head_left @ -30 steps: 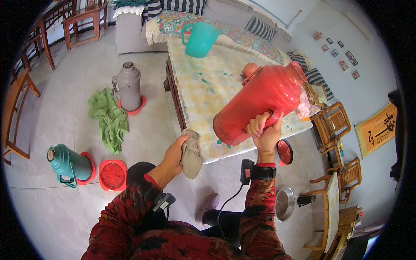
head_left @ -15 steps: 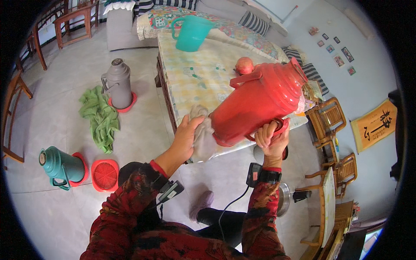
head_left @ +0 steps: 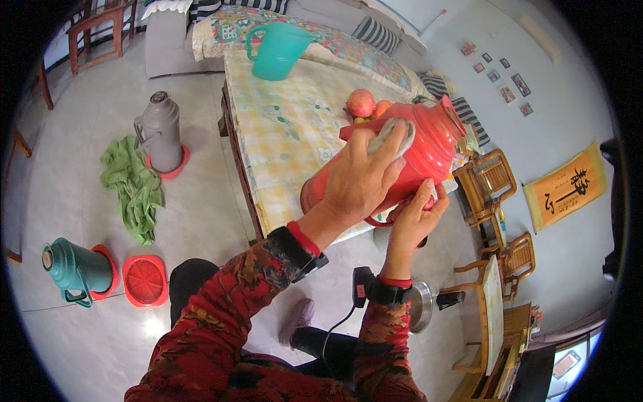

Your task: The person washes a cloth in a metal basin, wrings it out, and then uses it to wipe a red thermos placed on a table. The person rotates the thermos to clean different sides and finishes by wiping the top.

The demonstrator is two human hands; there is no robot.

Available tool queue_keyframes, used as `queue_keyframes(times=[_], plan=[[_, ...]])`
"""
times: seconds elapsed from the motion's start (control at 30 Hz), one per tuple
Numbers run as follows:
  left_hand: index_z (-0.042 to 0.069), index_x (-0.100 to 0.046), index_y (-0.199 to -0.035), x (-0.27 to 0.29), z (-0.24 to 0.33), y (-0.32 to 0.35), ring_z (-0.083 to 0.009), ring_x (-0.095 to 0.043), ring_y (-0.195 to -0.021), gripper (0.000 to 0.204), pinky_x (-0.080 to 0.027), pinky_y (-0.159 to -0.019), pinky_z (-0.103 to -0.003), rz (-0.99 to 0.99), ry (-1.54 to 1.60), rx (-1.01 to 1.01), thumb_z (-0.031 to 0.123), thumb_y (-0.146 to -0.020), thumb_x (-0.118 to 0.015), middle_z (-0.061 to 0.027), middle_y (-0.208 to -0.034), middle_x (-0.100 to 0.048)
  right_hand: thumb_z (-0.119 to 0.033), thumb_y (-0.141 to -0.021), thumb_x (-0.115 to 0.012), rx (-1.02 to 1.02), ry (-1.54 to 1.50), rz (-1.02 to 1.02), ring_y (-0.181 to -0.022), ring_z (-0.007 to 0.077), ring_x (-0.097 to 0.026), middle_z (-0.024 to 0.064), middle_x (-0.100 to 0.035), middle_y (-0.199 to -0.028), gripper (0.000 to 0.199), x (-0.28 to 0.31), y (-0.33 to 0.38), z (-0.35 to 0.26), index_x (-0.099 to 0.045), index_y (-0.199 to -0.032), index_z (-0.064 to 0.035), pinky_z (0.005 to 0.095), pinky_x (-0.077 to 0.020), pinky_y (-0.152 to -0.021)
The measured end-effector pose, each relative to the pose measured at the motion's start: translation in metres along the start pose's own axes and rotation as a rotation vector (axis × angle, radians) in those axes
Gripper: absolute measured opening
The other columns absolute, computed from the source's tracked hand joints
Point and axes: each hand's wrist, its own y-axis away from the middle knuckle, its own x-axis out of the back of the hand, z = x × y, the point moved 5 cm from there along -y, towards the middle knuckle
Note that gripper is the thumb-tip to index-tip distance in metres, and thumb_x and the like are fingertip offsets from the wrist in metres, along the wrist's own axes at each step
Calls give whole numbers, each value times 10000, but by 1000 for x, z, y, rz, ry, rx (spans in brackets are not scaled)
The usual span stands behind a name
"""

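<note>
A red thermos flask is tilted over the near edge of the table, its mouth toward the upper right. My right hand grips the handle on its near side, partly hidden behind the fingers. Against the flask's upper body, near the shoulder, my left hand presses a pale grey cloth. That hand covers much of the flask's middle.
The table bears a teal pitcher and some fruit. On the floor at left are a grey thermos, a green cloth, a teal thermos and a red base. A metal basin lies right.
My left hand has moved up and right with the cloth, from the flask's bottom end to its upper body. The right hand still holds the handle. The view has shifted slightly.
</note>
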Motion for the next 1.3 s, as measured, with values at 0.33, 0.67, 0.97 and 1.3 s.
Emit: queue_keyframes(times=[0.33, 0.67, 0.97, 1.3], plan=[[96, -507, -1281, -23, -135, 106, -386, -596, -835, 418, -489, -736, -474, -280, 196, 694, 264, -899, -521, -212, -1015, -562, -352, -956, -534, 42, -50, 70, -362, 78, -381, 16, -466, -561, 390, -1, 1, 13, -483, -1119, -1, 242, -285, -316], [15, -542, -1168, -16, -71, 36, -375, -583, -848, 388, -476, -739, -442, -83, 208, 424, 301, -929, -433, -183, -958, -594, -358, -938, -564, -137, -130, 107, -528, 63, -423, 18, -529, -716, 413, -5, 12, 1, -513, -1132, 4, 214, -320, -423], [-1, -593, -841, -31, -161, 64, -393, -624, -808, 298, -497, -738, -458, -560, -63, 400, 254, -900, -449, -210, -813, -634, -349, -942, -558, -90, -110, 120, -637, 91, -462, 41, -545, -810, 416, -5, 8, 6, -524, -1109, 32, 225, -379, -521], [-40, -582, -861, -24, -150, 153, -405, -599, -713, 218, -506, -663, -489, -526, -72, 690, 155, -823, -491, -221, -785, -610, -393, -924, -577, -187, -59, 122, -716, 132, -494, 86, -568, -876, 503, -3, 11, 9, -523, -1148, 53, 260, -417, -603]])
